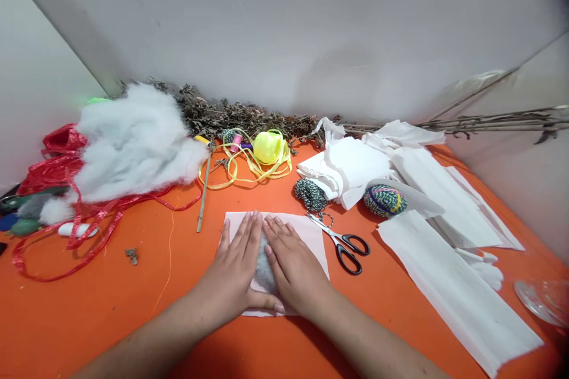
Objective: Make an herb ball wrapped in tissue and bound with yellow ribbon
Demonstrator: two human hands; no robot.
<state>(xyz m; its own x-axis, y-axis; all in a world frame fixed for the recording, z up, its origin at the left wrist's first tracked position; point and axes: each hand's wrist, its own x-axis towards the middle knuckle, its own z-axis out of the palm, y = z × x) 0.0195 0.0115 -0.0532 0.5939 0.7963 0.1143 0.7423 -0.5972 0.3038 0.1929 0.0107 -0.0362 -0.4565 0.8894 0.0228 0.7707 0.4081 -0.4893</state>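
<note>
A white square cloth (313,249) lies flat on the orange table (133,308), close in front of me. On its middle rests a tuft of grey fluff (265,269), partly covered by my hands. My left hand (237,269) lies over the cloth's left half, fingers stretched forward and thumb pointing right below the fluff. My right hand (296,263) covers the fluff's right side, its fingers extended and slanting toward my left fingertips. Scissors (344,247) with black handles lie just right of the cloth, their tips near its upper right corner.
A big heap of white stuffing (133,145) and red ribbon (56,174) sit left. Behind are dried stems (226,115) and yellow ribbon (269,148). White cloth pieces (457,290), a yarn ball (384,200) and a clear glass object (544,302) lie right.
</note>
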